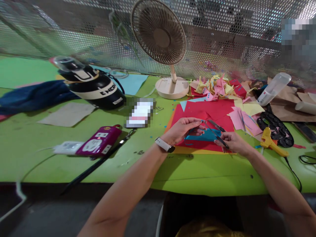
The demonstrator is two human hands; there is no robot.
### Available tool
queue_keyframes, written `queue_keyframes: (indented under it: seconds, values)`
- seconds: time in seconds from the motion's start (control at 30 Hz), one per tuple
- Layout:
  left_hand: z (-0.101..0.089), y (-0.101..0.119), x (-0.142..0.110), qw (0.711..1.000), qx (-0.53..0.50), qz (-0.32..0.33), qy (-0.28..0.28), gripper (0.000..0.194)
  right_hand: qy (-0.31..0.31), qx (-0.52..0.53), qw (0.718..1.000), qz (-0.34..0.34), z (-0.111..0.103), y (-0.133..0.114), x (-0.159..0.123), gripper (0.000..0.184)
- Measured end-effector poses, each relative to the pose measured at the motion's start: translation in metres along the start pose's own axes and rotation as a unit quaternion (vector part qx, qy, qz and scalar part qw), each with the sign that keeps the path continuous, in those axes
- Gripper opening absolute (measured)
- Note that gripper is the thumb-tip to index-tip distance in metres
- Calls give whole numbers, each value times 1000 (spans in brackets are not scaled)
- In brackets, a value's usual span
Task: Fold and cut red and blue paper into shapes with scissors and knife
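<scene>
My left hand (189,128), with a pale watch on its wrist, is pinched at the fingertips around something tiny and bluish, too small to name. My right hand (230,142) grips a slim dark-handled tool (223,141), whose thin metal end reaches to the left fingertips; its exact kind is unclear. Just beyond, a grey pointed tool (216,126) shows over the red paper (197,110). A folded blue paper piece (204,135) lies beneath both hands on the red sheet, with a yellow-orange sheet (204,152) under that.
A desk fan (171,89) stands behind, beside paper scraps (217,86). To the right lie a yellow glue gun (273,143) with its cord, a black tray (275,128) and a clear bottle (274,89). On the left are a phone (140,113), purple power strip (98,141) and black jug (98,89).
</scene>
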State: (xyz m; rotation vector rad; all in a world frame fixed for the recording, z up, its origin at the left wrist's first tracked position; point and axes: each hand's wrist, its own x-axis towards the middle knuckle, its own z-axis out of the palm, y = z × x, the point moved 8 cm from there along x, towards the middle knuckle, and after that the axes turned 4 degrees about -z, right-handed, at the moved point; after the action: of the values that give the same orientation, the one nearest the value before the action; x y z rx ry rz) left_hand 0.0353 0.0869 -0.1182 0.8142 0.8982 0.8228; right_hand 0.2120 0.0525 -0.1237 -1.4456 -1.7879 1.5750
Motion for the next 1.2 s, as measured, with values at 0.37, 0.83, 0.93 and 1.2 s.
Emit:
queue_keyframes:
  seconds: [0.37,0.83,0.93,1.2]
  values:
    - [0,-1,0,1000,18,-2,-3,11,5,-8,1000,-11,0,-8,-2,42]
    - [2,1,-3,1000,10,-13,-1,9,22,4,1000,-10,-3,-3,0,39]
    - [0,2,-2,1000,22,-14,0,10,25,1,1000,-7,-4,-3,0,40]
    - [-2,1,-1,1000,26,-12,6,9,26,-5,1000,-7,-4,-4,-1,43]
